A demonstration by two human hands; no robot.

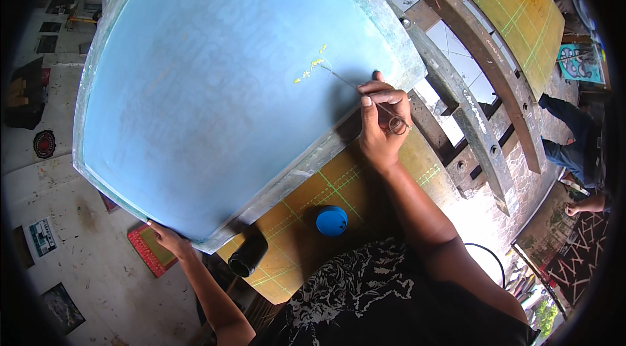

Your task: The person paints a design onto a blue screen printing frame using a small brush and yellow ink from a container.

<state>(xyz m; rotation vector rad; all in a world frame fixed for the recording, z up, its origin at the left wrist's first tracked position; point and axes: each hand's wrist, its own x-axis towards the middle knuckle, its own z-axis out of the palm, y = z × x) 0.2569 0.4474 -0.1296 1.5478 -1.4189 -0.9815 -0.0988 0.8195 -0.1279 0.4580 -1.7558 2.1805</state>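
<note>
A large framed printing screen (215, 98) with a light blue coated mesh stands tilted in front of me. My right hand (381, 121) pinches a thin metal wire tool (355, 88) whose tip touches the mesh beside a few small yellow spots (312, 67). My left hand (168, 238) grips the frame's lower left corner and steadies it. The screen's lower edge rests on a yellow board (339, 183) marked with green grid lines.
A blue round lid (332, 221) and a black cylindrical container (248, 256) sit on the yellow board. Rusty metal arms (466, 111) and a second yellow board (515, 14) stand to the right. Another person's leg (574, 150) shows at far right. A red mat (151, 251) lies on the floor.
</note>
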